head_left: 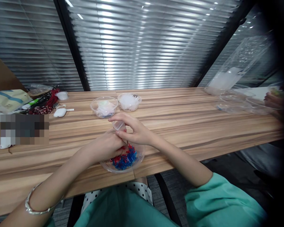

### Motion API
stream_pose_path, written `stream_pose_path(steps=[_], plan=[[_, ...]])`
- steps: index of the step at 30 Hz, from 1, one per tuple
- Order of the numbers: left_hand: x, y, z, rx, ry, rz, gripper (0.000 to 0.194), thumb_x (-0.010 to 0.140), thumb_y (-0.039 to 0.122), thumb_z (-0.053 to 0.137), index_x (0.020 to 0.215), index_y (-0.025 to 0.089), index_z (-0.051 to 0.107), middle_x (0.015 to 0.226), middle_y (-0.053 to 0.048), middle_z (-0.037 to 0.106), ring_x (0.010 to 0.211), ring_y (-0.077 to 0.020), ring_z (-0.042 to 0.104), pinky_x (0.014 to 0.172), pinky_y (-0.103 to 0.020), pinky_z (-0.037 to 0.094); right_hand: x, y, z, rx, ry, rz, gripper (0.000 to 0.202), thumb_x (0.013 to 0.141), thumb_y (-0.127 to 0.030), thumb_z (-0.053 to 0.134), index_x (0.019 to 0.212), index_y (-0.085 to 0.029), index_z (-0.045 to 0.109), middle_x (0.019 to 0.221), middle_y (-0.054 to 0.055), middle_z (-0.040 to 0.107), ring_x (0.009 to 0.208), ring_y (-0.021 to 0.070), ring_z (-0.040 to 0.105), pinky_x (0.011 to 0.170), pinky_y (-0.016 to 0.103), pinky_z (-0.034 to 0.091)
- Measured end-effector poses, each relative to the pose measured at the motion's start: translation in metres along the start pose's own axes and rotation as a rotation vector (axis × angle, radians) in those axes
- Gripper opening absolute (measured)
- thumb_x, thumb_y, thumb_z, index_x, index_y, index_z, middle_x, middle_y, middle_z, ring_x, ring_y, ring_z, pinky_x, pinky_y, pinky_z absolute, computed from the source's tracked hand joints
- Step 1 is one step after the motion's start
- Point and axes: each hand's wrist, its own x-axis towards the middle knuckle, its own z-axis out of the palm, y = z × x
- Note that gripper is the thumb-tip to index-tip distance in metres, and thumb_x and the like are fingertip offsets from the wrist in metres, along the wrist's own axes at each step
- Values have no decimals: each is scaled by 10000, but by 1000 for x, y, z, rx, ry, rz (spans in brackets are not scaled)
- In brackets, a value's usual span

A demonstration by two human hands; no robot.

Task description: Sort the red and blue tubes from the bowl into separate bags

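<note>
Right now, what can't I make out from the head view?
Head view:
Red pieces: some hidden under the left hand.
Clear plastic: full shape hidden by fingers.
Mosaic patch: pixelation masks its contents.
Apparently another person's hand: blurred, near the dark right edge.

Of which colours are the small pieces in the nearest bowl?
The small pieces are red and blue; head view.

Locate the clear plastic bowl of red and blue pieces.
The clear round plastic bowl of red and blue pieces sits just left of centre in the head view, by the near edge of the wooden table, partly under the left hand.
</note>
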Motion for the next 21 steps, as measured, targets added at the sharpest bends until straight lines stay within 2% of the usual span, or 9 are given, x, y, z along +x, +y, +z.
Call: stream_pose_path(steps=[4, 7, 10, 13, 15, 17, 21], plan=[[0, 1, 0, 31, -19, 10, 144, 899, 107, 527, 799, 124, 630, 844, -52, 644, 734, -154, 570, 703, -286, 455, 0, -1, -1, -2, -11, 5, 372, 907, -201, 557, 1276, -220, 518, 1288, 89, 597, 1230, 217, 534, 1049, 416, 433], [1, 0, 2, 5, 8, 0, 121, 886, 111, 524, 854, 121, 640, 902, -69, 651, 795, -171, 589, 749, -299, 470, 0, 0, -1, 4, -5, 9, 381, 905, -189, 557, 1283, -213, 517, 1299, 89, 593, 1229, 213, 533, 1050, 413, 429], [2, -1, 0, -81, 31, -1, 122, 852, 94, 531, 843, 130, 648, 927, -64, 657, 848, -176, 596, 788, -298, 477, 0, 2, 0, 33, 3, 12, 390, 865, -131, 554, 1247, -206, 539, 1263, 80, 603, 1207, 215, 541, 1052, 415, 425], [-1, -1, -5, -226, 44, 25, 116, 825, 98, 556, 789, 143, 657, 822, -28, 653, 760, -145, 587, 710, -259, 468, 0, 1, 0, 128, 22, 83, 363, 841, -108, 535, 1190, -205, 555, 1210, 73, 602, 1160, 215, 566, 1020, 412, 459], [-3, -3, -8, -364, 129, 50, 94, 803, 97, 584, 803, 149, 664, 793, -11, 655, 723, -125, 586, 669, -233, 464, 0, 0, 0, 217, 52, 170, 300, 891, -176, 542, 1189, -202, 543, 1216, 80, 588, 1156, 210, 572, 1010, 400, 476], [-6, -7, -10, -498, 272, 79, 92, 774, 73, 610, 801, 149, 654, 788, -3, 658, 731, -116, 596, 685, -220, 477, 0, 0, 0, 276, 85, 232, 278, 938, -276, 546, 1206, -206, 527, 1236, 86, 578, 1186, 205, 558, 1037, 397, 465], [-7, -22, -9, -811, 546, 148, 83, 792, 76, 659, 809, 156, 649, 773, -8, 635, 731, -106, 597, 681, -202, 495, -1, 1, -1, 281, 130, 261, 345, 955, -415, 549, 1238, -220, 519, 1267, 84, 570, 1234, 205, 529, 1078, 394, 436]])
